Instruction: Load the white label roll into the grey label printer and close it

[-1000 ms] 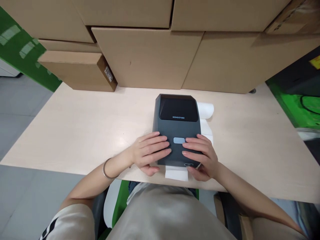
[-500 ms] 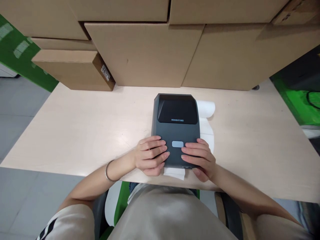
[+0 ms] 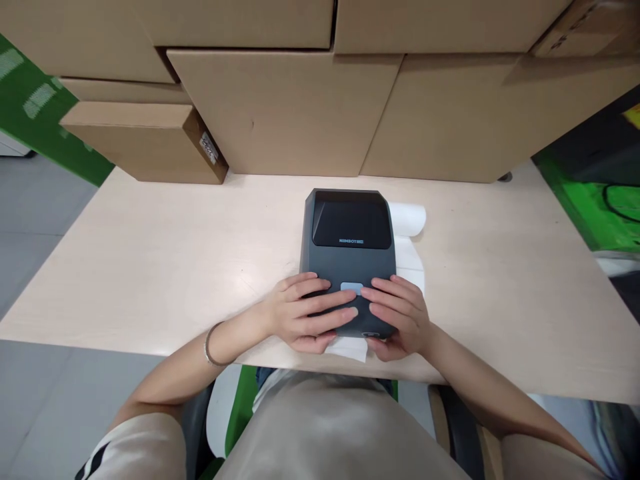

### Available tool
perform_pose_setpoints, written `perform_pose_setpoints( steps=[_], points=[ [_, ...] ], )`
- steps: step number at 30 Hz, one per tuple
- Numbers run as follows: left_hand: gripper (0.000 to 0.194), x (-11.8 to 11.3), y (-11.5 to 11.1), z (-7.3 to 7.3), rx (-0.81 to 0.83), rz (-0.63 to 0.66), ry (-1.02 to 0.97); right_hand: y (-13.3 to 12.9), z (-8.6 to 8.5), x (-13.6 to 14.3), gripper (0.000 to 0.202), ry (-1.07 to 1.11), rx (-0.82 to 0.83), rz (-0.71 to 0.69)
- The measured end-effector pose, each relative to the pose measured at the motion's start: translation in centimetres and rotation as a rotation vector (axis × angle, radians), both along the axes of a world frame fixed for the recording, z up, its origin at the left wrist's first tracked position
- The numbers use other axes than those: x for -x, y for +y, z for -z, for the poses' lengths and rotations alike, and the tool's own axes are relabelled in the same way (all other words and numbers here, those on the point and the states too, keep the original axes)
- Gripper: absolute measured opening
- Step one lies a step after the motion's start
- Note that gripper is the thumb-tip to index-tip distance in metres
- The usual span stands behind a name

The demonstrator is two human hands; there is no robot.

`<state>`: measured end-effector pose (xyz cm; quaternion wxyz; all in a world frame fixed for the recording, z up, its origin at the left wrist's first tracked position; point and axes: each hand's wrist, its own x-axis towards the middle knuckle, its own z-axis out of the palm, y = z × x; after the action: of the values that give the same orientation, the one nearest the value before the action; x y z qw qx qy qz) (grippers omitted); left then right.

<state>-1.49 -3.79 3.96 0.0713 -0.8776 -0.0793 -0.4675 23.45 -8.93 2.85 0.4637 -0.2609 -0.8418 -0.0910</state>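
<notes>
Two hands on one dark grey plastic label printer (image 3: 350, 250), sitting in the middle of the pale wooden table (image 3: 150, 267). Near end of the printer under both hands. Left hand (image 3: 300, 315) flat on the near left part, fingers (image 3: 333, 309) spread, tips by the small light grey button (image 3: 352, 288). Right hand (image 3: 400, 319) flat on the near right part, thumb down at the front edge. Neither hand clenched, both pressing on the lid. White paper label (image 3: 347, 347) sticking out at the front, between the two hands. White paper roll (image 3: 409, 219) just beside the printer, on its right. Brown cardboard boxes (image 3: 290, 107) stacked behind, at the far edge of the table.
</notes>
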Motion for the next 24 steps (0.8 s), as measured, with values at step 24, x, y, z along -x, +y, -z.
perform_pose_setpoints(
  steps=[24],
  points=[
    [0.052, 0.4, 0.5, -0.6, 0.055, 0.042, 0.061, -0.7, 0.7, -0.7, 0.059, 0.015, 0.004, 0.002]
  ],
)
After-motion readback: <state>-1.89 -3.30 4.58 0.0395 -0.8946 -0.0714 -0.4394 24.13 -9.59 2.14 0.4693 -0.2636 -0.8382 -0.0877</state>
